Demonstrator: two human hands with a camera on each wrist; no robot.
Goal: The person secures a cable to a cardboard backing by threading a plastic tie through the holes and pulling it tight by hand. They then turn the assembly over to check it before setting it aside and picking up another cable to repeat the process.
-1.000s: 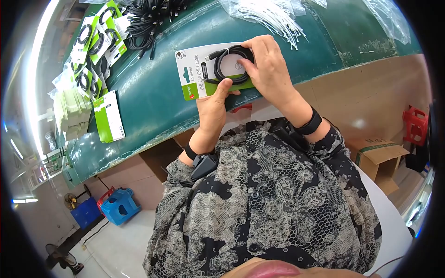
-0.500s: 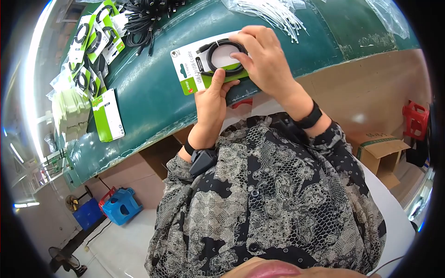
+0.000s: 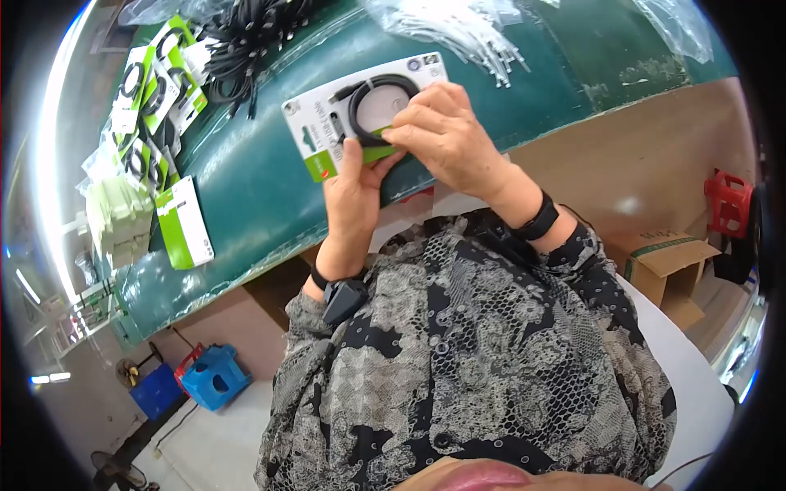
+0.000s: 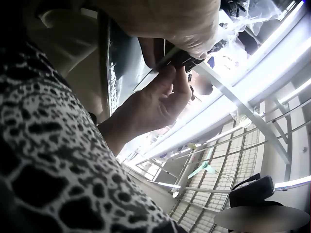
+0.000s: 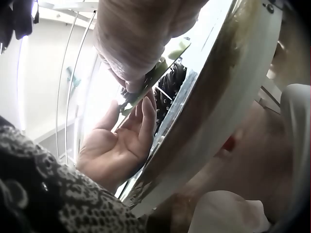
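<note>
A white and green cable card [image 3: 315, 123] is held tilted above the green table, with a coiled black cable [image 3: 354, 110] lying on its face. The left hand [image 3: 352, 196] grips the card's lower edge, thumb on the front and fingers behind. At the card's lower right, the right hand [image 3: 454, 143] has its fingertips bent together on the lower part of the coil. In the left wrist view, the left hand [image 4: 150, 104] pinches a dark edge of the card. The right wrist view has the left hand [image 5: 116, 150] under the card [image 5: 155, 75]; what the right fingertips pinch is hidden.
Carded cables [image 3: 155, 94] lie heaped at the table's left, near a stack of pale green cards [image 3: 121, 217] and a flat green and white card [image 3: 187, 221]. Loose black cables [image 3: 246, 41] and white ties [image 3: 467, 37] lie at the back. A cardboard box [image 3: 663, 266] stands right, below the table.
The card has shifted left in the head view with the left hand. The right hand has moved from the coil's upper right side down to its lower edge, fingers more bent.
</note>
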